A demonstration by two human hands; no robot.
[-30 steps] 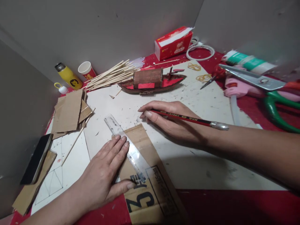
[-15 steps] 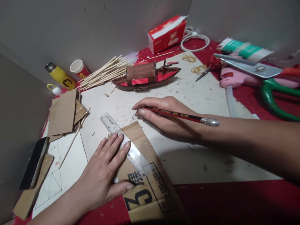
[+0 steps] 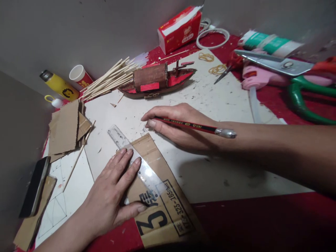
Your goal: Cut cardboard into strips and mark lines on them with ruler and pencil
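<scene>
Grey walls (image 3: 86, 31), seemingly red tabletop (image 3: 262, 224)

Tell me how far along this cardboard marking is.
Done: the red-and-brown model boat stands built. In hand: the left hand presses the clear plastic ruler onto the printed brown cardboard sheet; the right hand holds the red pencil. Left: no drawn line shows there.

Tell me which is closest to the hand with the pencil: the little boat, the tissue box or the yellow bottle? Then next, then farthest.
From the right hand:
1. Little boat, just beyond the fingers.
2. Tissue box, farther back by the wall.
3. Yellow bottle, far off to the left.
</scene>
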